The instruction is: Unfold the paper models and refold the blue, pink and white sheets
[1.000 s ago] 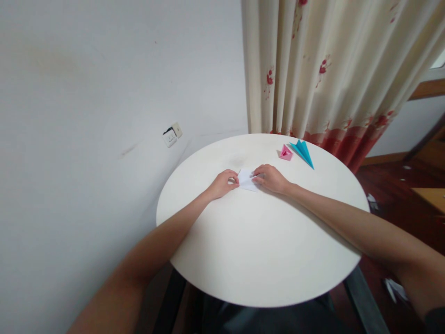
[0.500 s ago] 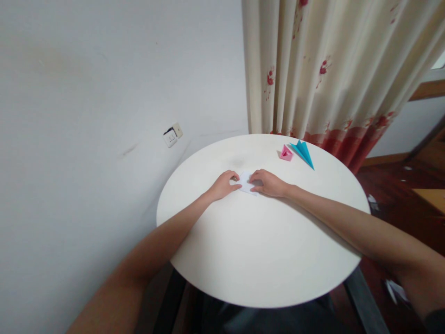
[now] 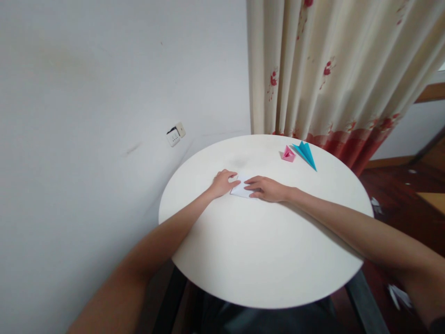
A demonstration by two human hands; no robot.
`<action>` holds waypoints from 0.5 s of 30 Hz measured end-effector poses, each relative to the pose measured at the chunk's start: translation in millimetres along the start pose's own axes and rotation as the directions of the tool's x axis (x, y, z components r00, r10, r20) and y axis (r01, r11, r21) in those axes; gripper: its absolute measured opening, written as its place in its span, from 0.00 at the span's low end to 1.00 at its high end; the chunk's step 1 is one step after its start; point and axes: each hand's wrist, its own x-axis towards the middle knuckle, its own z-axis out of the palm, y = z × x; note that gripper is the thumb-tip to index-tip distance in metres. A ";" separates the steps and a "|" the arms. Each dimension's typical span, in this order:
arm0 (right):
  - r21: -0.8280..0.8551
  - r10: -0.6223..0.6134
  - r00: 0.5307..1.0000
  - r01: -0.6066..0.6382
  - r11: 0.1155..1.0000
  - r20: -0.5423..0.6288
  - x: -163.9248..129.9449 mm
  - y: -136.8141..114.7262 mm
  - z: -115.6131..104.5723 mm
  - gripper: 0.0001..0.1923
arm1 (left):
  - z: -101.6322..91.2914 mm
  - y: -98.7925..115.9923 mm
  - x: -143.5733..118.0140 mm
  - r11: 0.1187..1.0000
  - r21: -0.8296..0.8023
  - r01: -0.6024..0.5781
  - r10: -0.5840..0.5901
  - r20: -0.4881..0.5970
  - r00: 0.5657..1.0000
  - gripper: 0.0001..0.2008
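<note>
A small piece of folded white paper [image 3: 239, 190] lies on the round white table [image 3: 264, 250], between my two hands. At its left edge is my left hand [image 3: 222, 183], its thumb touching the paper and its forefinger curved apart from the thumb. My right hand [image 3: 267, 189] rests over the paper's right part with the fingers spread and stretched toward the left. That hand hides the right side of the paper, so its full outline does not show.
Toward the back right of the table lie a pink folded-paper piece [image 3: 288, 154] and a blue paper plane [image 3: 306, 155]. Behind the table hangs a patterned curtain [image 3: 313, 93]. A wall [image 3: 104, 93] with a socket [image 3: 173, 137] stands at the left.
My right hand has flattened out, its fingers now reaching across the paper. The paper sits turned, with its lower left edge showing. My left hand has barely moved.
</note>
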 end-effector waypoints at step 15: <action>0.083 -0.097 0.995 0.096 0.992 0.003 0.1 0.3 -1.4 0.19 | -4.5 17.3 -5.1 0.920 -0.391 -0.018 0.036 0.038 0.999 0.10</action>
